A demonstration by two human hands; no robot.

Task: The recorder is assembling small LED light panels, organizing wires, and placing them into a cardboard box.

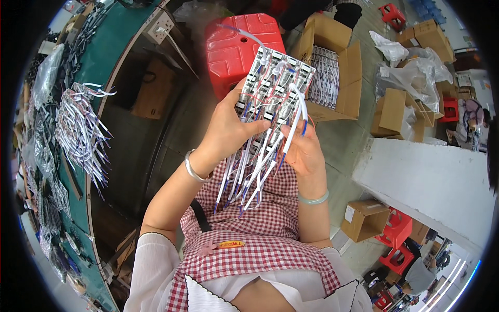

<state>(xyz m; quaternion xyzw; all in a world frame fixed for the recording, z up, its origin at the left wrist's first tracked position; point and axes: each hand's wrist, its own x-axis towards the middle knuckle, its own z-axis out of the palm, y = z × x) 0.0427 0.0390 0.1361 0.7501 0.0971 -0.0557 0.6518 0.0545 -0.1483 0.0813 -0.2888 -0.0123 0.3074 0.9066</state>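
Observation:
Above my lap I hold a bundle of wired electronic modules (278, 83), small white-and-black units packed in rows with thin red and blue wires. My left hand (231, 127) is closed on its left side, the thumb lying across the front. On the right, my right hand (304, 148) grips the lower edge, its thumb beside the wires. White-sleeved cables (252, 179) with blue and purple ends hang from the bundle over my checked apron (265, 234). One thicker white cable loops over my right fingers. Fingers behind the bundle are hidden.
A red plastic stool (241, 39) stands just beyond my hands. Right of it, an open carton (351, 78) holds similar modules. A green workbench (117, 39) runs along the left, with a cable pile (80, 127) at its edge. A white ledge (426, 177) juts in from the right.

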